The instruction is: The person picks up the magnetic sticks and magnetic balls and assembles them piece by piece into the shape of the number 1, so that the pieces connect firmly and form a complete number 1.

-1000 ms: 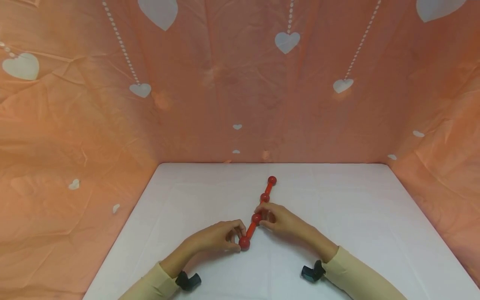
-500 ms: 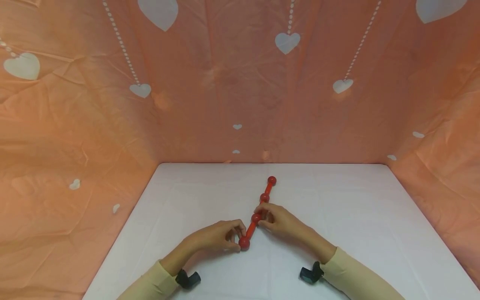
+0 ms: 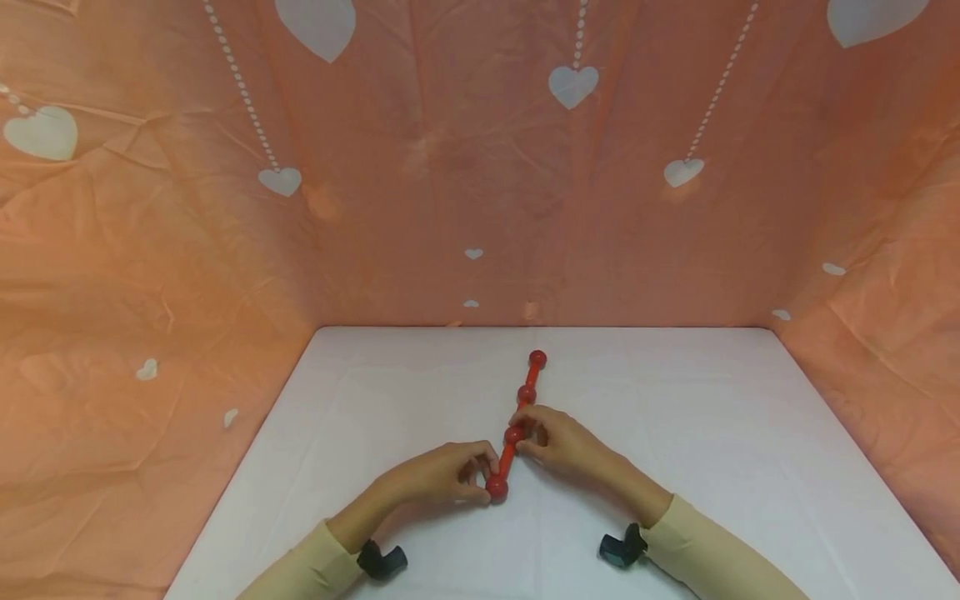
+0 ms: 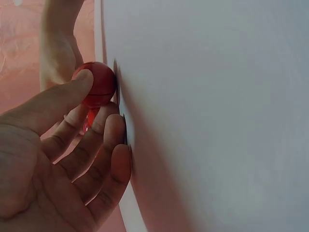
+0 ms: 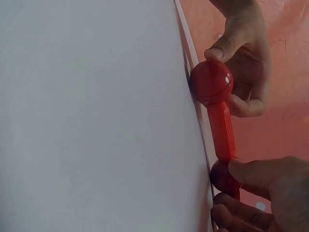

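Note:
A chain of red balls joined by red rods [image 3: 507, 460] lies on the white table, running away from the person. My left hand [image 3: 457, 472] pinches the nearest ball [image 3: 497, 488] between thumb and fingers; the left wrist view shows the thumb on this red ball [image 4: 105, 86]. My right hand [image 3: 564, 439] grips the chain at the second ball [image 3: 513, 436], its fingers hiding part of the rod beyond. In the right wrist view, the ribbed rod [image 5: 222, 131] joins the two held balls. Farther off lie a third ball [image 3: 527, 394] and the end ball [image 3: 537, 359].
The white table [image 3: 675, 400] reaches back to an orange cloth [image 3: 420, 208] printed with pale hearts, which also stands at both sides. Dark wrist cameras [image 3: 382, 562] hang below both sleeves, close to the tabletop.
My left hand has moved slightly right with the nearest ball. The chain's far end has swung slightly left, so the chain has turned a little. My right hand has stayed nearly in place.

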Available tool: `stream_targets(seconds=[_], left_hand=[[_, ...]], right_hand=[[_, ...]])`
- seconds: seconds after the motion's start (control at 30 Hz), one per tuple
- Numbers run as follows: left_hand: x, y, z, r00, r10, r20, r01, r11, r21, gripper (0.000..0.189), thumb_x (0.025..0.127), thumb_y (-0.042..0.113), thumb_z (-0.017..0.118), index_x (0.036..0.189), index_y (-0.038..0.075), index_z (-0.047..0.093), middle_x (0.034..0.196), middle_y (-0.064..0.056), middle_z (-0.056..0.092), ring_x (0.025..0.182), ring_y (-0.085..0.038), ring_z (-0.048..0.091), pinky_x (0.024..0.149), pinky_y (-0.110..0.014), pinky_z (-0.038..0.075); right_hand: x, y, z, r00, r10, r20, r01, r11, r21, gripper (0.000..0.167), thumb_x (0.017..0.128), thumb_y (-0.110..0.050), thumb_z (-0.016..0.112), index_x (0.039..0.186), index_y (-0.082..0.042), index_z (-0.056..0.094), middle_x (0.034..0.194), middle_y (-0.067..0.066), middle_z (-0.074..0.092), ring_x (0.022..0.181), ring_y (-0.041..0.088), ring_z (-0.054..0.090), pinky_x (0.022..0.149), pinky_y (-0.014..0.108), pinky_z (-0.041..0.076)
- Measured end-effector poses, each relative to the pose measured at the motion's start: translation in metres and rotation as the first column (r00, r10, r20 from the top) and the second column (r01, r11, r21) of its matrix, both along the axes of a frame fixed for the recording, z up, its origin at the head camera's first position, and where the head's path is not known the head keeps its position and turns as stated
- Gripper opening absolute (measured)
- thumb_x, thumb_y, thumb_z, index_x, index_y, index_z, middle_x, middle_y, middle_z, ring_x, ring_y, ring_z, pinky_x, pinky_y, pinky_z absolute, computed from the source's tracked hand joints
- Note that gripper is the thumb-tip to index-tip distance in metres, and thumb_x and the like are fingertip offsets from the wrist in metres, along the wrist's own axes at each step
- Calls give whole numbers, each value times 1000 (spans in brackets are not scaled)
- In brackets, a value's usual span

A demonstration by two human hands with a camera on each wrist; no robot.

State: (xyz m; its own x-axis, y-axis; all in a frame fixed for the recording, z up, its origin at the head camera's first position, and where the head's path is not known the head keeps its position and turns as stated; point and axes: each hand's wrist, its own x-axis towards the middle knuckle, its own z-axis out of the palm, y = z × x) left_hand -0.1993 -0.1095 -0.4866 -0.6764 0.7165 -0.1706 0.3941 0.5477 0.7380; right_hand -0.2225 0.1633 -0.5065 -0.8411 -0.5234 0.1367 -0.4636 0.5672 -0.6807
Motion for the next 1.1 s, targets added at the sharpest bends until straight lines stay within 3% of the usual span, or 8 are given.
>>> stream_targets(seconds=[0.47, 1.1], left_hand=[[2, 20, -5, 999, 32, -21, -31, 999, 32, 31, 93, 25, 87, 115, 28, 64, 102, 18, 69, 87, -3, 62, 81, -23, 54], [3, 39, -4, 994, 93, -59, -92, 996, 17, 28, 94, 24, 86, 112, 27, 65, 99, 19, 69, 87, -2, 60, 79, -24, 51]], right_hand=[[-8, 12, 5, 996, 65, 54, -64, 997, -37, 36, 98, -14, 79, 132, -17, 68, 109, -7, 69, 92, 15, 59, 80, 28, 54], [-18, 21, 5, 995, 81, 58, -79, 996, -38, 32, 99, -13, 78, 130, -18, 68, 111, -5, 70, 93, 14, 60, 81, 28, 55]])
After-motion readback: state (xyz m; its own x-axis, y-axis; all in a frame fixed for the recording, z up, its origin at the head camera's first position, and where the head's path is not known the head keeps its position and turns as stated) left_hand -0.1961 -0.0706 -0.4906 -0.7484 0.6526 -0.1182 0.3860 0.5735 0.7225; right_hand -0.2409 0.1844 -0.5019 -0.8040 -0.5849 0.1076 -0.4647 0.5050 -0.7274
